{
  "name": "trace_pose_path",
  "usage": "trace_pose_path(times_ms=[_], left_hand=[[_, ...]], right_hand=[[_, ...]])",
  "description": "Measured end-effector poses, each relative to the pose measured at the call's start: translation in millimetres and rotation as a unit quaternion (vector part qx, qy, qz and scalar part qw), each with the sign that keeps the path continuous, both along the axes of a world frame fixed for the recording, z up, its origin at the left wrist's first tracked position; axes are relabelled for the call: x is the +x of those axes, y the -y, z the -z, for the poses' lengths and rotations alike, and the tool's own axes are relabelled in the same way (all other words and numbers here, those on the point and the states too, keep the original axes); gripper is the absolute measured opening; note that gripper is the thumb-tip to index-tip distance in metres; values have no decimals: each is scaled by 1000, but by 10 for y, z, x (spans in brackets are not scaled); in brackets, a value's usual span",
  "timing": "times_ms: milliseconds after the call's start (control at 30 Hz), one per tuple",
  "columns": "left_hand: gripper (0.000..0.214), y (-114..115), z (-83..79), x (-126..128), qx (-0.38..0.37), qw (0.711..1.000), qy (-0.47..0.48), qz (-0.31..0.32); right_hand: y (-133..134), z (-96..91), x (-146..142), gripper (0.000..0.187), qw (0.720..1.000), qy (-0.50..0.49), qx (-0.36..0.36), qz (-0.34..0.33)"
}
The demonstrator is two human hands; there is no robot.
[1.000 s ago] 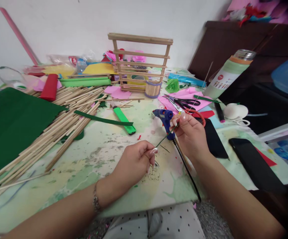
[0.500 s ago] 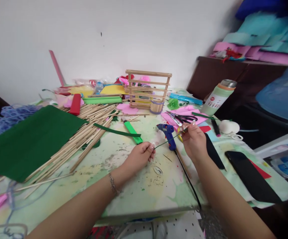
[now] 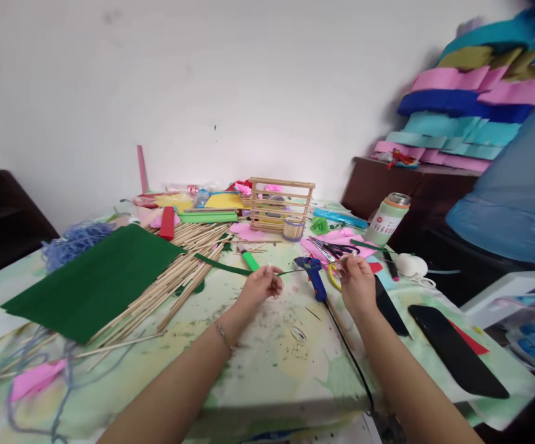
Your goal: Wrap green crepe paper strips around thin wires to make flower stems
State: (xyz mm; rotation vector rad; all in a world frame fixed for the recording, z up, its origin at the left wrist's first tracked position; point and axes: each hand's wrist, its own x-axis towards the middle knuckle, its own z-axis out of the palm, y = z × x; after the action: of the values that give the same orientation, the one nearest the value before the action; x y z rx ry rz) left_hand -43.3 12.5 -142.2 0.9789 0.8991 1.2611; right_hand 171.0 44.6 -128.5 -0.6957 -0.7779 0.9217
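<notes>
A thin green strip (image 3: 286, 272) stretches between my two hands, above the table. My left hand (image 3: 262, 285) pinches its left end, fingers curled. At the other end, my right hand (image 3: 358, 285) is closed with thumb and fingertips together. Behind the strip lies a blue glue gun (image 3: 315, 279), its black cord running to the table's front edge. A wider green felt strip (image 3: 221, 265) lies just left of my left hand, by a green marker-like stick (image 3: 249, 260). Scissors (image 3: 323, 249) rest on pink felt beyond my right hand.
Thin wooden sticks (image 3: 156, 290) and a green felt sheet (image 3: 96, 280) spread across the left. A stick-built rack (image 3: 279, 206) stands at the back with a small round holder (image 3: 293, 229). At right are a bottle (image 3: 385, 222), white string (image 3: 410, 265) and a black phone (image 3: 457, 351).
The head view has tilted upward and shifted left, so more wall shows. My hands stay on the thin strip, my left hand a little higher and closer to the green stick.
</notes>
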Motion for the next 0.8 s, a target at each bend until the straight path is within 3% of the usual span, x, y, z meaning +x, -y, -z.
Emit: trace_pose_path(times_ms=[167, 400, 467, 567, 700, 800], left_hand=[[45, 6, -108, -75, 15, 990, 144, -1], [79, 195, -229, 56, 25, 961, 267, 71], [67, 279, -312, 59, 51, 949, 306, 53], [46, 445, -389, 127, 112, 952, 285, -1], [36, 642, -376, 259, 144, 951, 260, -88], [40, 719, -338, 253, 141, 955, 227, -131]], right_hand=[[261, -184, -183, 38, 995, -72, -13, -68], [649, -277, -475, 32, 986, -140, -22, -89], [741, -256, -556, 32, 982, -162, -38, -92], [888, -178, -716, 31, 975, -180, -72, -104], [1098, -50, -929, 29, 977, -153, -100, -113], [1217, 20, -997, 30, 978, -135, -123, -105]])
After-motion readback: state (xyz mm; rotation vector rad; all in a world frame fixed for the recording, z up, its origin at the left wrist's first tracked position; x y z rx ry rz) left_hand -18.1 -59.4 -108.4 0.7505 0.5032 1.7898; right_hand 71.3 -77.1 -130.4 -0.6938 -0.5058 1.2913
